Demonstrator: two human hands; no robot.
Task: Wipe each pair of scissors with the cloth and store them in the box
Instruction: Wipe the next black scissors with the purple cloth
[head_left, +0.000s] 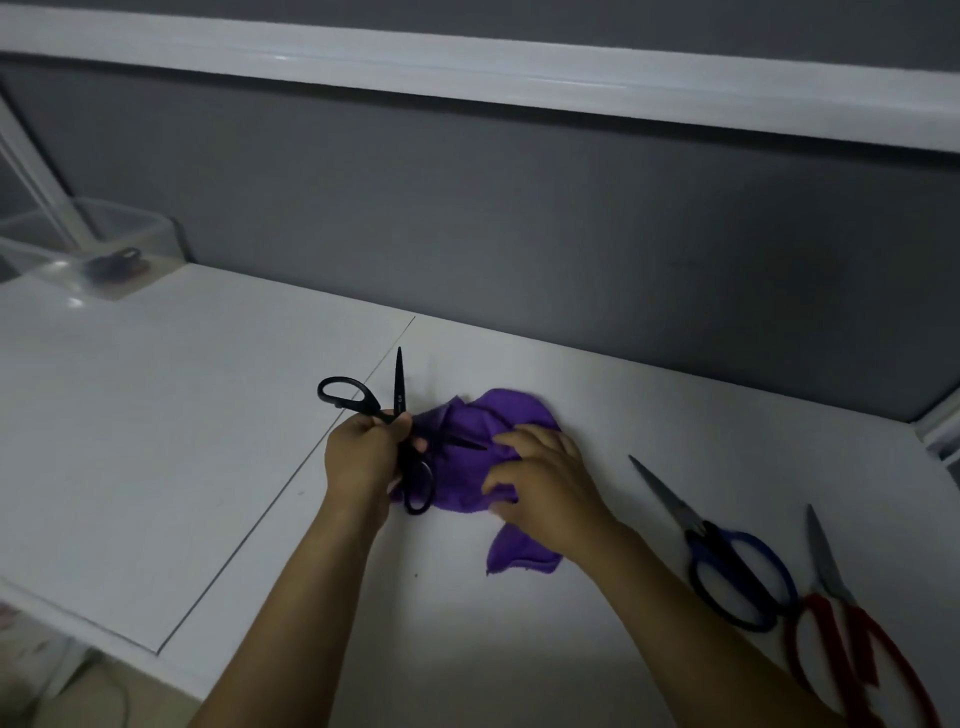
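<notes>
At far left, the clear box (130, 228) seems to hold one dark pair already. Your left grip (361, 457) clasps the black scissors (363, 401) at the pivot, blades spread over the purple cloth (467, 478). Your right grip (545, 483) bunches that cloth. On the surface (208, 415) to the right, the blue scissors (709, 535) and red scissors (828, 564) likely still need wiping.

Left hand (362, 453) grips black scissors (399, 387), spread wide open; one blade upright, the other across the purple cloth (465, 457). Right hand (545, 480) clutches the cloth on the white table (208, 415). Blue scissors (727, 564) and red scissors (836, 618) lie to the right, handles touching.
</notes>
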